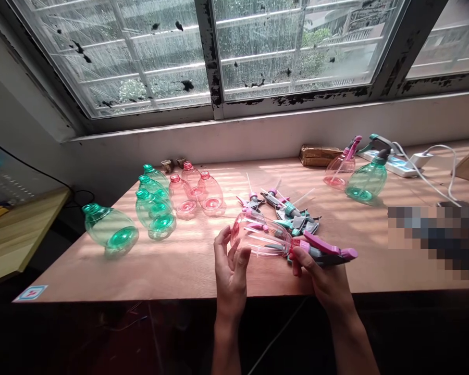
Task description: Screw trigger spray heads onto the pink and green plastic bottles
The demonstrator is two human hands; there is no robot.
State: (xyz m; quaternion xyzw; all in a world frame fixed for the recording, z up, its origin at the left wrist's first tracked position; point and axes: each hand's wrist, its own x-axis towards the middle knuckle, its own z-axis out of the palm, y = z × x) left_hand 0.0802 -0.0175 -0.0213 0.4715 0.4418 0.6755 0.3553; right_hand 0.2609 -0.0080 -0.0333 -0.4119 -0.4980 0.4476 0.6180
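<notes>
A clear pink spray bottle (262, 234) lies sideways between my hands, over the near part of the table. My left hand (231, 271) is curled about its base, fingers on the far side and thumb on the near side. At the neck, my right hand (328, 278) grips the bottle where its pink and grey spray head (328, 250) meets it. Right behind the bottle lies a pile of loose spray heads (297, 213), pink, green and grey, some with thin tubes sticking up.
Several green bottles (111, 229) and three pink bottles (210, 190) without heads stand left. At the back right are a pink bottle with head (340, 169), a green one (367, 179), a brown box (320, 155) and a power strip (398, 164) with white cables.
</notes>
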